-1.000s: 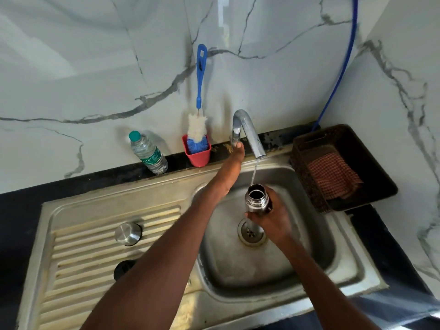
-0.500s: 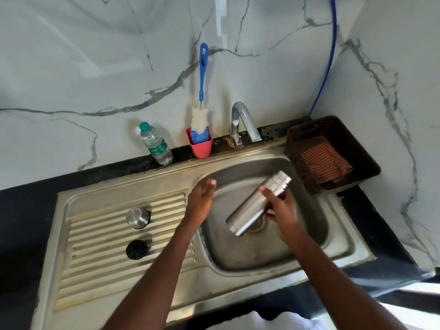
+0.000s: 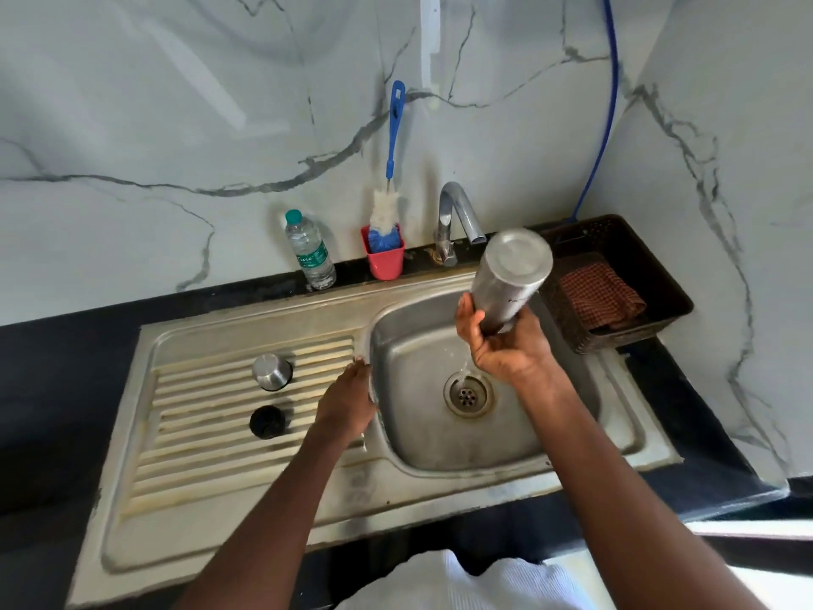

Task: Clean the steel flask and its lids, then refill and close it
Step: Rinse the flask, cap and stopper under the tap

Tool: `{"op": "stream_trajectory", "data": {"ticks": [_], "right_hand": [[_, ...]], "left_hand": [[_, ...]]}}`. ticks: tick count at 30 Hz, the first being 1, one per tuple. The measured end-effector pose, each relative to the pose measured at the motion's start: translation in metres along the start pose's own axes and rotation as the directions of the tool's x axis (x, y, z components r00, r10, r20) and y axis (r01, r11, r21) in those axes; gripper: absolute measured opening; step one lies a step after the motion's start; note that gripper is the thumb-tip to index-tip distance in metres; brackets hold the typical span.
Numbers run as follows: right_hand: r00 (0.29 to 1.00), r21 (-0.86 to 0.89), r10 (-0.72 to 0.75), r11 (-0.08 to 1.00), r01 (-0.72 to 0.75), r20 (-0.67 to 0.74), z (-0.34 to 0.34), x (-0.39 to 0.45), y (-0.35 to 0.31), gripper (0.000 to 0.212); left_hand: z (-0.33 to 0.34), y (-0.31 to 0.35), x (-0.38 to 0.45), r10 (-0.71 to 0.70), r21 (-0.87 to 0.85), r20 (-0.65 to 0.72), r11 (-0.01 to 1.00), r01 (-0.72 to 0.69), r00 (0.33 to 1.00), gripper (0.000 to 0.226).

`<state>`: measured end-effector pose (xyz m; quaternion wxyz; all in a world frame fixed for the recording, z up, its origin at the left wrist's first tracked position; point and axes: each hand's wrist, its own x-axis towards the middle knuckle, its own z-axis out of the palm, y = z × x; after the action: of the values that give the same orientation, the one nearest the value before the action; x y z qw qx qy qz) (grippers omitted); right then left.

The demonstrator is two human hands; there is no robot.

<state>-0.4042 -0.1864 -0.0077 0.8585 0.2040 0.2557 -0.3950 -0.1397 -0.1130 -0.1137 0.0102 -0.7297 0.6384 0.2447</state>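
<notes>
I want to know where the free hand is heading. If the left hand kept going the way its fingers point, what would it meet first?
Probably nothing soon: the left hand points along the sink basin's left rim toward its back edge.

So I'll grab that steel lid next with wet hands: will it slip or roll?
Likely slippery: the steel lid looks smooth and polished, with nothing to grip. It sits flat across the ribs of the draining board, so it probably won't roll unless tipped onto its side. It looks small, so probably light.
</notes>
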Motion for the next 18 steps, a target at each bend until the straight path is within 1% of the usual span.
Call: {"op": "stream_trajectory", "data": {"ticks": [2,4,6,7,10,12,14,16,17,18], "right_hand": [[0.998,0.002,0.030,1.000,-0.030,-0.047,-0.016,0.010,0.002,0.054],[0.988,0.049,0.095,0.995,-0.090,-0.120,-0.028,0.018,0.005,0.048],[0.982,0.075,0.114,0.992,-0.103,-0.153,-0.021,0.019,0.006,0.046],[0.985,0.049,0.095,0.995,-0.089,-0.142,-0.010,0.016,0.005,0.048],[0.999,0.002,0.038,0.999,-0.038,-0.034,0.021,-0.001,0.006,0.054],[0.999,-0.004,-0.009,1.000,0.009,-0.033,0.022,-0.001,0.007,0.055],[0.991,-0.036,-0.021,0.999,0.016,-0.134,0.004,0.010,0.011,0.050],[0.961,-0.034,0.033,0.998,-0.045,-0.275,-0.015,0.019,0.017,0.047],[0.948,-0.027,0.050,0.998,-0.062,-0.315,-0.019,0.021,0.017,0.047],[0.952,-0.034,0.046,0.998,-0.059,-0.303,-0.016,0.020,0.017,0.047]], "left_hand": [[-0.008,0.003,0.000,-0.029,0.002,0.002,1.000,0.029,1.000,0.064],[-0.015,0.008,0.001,-0.055,0.017,0.009,0.998,0.055,0.998,0.060],[-0.020,0.010,0.001,-0.079,0.019,0.025,0.997,0.078,0.997,0.056],[-0.022,0.010,0.002,-0.089,0.014,0.028,0.996,0.089,0.996,0.054],[-0.024,0.011,0.006,-0.108,0.002,0.022,0.994,0.108,0.994,0.047],[-0.023,0.011,0.007,-0.109,0.000,0.018,0.994,0.109,0.994,0.046],[-0.022,0.010,0.006,-0.108,0.007,0.017,0.994,0.108,0.994,0.048],[-0.020,0.009,0.006,-0.097,0.015,0.008,0.995,0.097,0.995,0.048],[-0.020,0.009,0.006,-0.094,0.019,0.011,0.995,0.094,0.996,0.048],[-0.020,0.009,0.007,-0.094,0.019,0.013,0.995,0.094,0.995,0.047]]}}
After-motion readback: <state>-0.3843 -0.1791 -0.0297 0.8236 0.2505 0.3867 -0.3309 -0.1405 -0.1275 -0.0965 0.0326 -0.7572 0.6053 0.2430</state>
